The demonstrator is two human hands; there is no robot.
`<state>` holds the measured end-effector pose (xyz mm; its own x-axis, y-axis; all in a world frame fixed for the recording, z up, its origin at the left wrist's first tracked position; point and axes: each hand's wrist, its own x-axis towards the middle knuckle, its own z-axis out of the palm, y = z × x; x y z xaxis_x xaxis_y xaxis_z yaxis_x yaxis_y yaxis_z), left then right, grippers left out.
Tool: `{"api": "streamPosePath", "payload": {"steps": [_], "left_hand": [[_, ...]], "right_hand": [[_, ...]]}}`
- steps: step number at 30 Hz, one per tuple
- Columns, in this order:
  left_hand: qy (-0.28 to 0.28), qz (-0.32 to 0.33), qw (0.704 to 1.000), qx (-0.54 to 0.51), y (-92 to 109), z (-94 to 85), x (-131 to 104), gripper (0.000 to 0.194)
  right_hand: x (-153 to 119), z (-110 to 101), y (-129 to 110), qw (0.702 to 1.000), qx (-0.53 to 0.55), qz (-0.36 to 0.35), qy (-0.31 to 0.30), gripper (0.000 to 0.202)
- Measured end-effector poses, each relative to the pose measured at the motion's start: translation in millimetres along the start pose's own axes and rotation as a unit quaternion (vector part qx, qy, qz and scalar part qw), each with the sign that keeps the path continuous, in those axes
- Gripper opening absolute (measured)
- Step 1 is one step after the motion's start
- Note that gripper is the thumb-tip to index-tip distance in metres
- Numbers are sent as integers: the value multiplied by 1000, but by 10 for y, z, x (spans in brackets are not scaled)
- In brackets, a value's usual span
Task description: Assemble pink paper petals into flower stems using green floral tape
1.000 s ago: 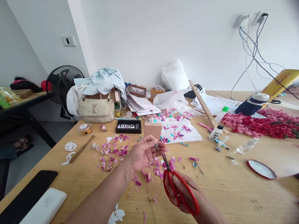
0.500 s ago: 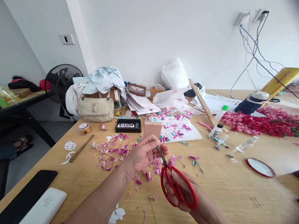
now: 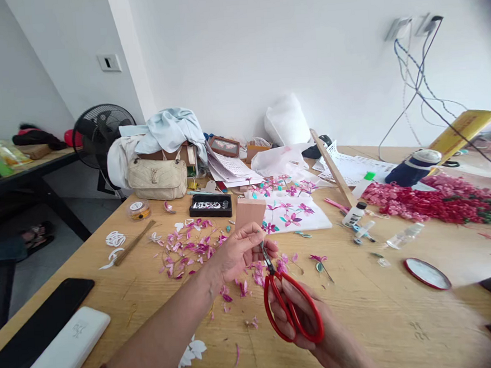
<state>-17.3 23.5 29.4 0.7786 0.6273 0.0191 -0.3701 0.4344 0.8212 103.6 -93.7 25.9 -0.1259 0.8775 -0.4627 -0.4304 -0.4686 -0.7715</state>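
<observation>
Red-handled scissors [image 3: 293, 304] sit in my right hand [image 3: 311, 317], its fingers through the loops. The blades point up and away, their tips at the fingers of my left hand [image 3: 244, 251]. That left hand is closed in a pinch; whatever lies between its thumb and fingers is too small or hidden to name. Just beyond it stands a small wooden block [image 3: 250, 213]. Pink and purple petals [image 3: 189, 247] lie scattered under and left of the hands. A purple flower on a stem [image 3: 319, 260] rests to the right of the scissors.
Finished-looking purple and teal flowers [image 3: 291, 219] lie on a white sheet at the back. A black tray [image 3: 210, 206], a beige bag [image 3: 157, 179] and a power bank [image 3: 59, 354] are on the left. Bottles [image 3: 354, 214], a round red-rimmed lid [image 3: 427, 274] and pink-red bundles [image 3: 440, 201] are on the right.
Both hands stay almost in place. A small teal bit seen at the left fingertips before no longer shows, and the scissor blades look slightly more parted.
</observation>
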Motion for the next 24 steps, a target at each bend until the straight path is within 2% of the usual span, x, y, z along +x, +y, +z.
{"api": "streamPosePath", "payload": {"steps": [9,17,24], "left_hand": [[8,-12,1000,13,-14,-2,2,20],[-3,1,1000,5,-24,-2,7,19],[1,8,1000,-15,-26,-9,5,20]], "right_hand": [[-7,-1,14,999,-9,-19,-30,42],[-31,2,53,999,0,-44,-17,41],[-48,-6,97,998,-4,-37,-54,39]]}}
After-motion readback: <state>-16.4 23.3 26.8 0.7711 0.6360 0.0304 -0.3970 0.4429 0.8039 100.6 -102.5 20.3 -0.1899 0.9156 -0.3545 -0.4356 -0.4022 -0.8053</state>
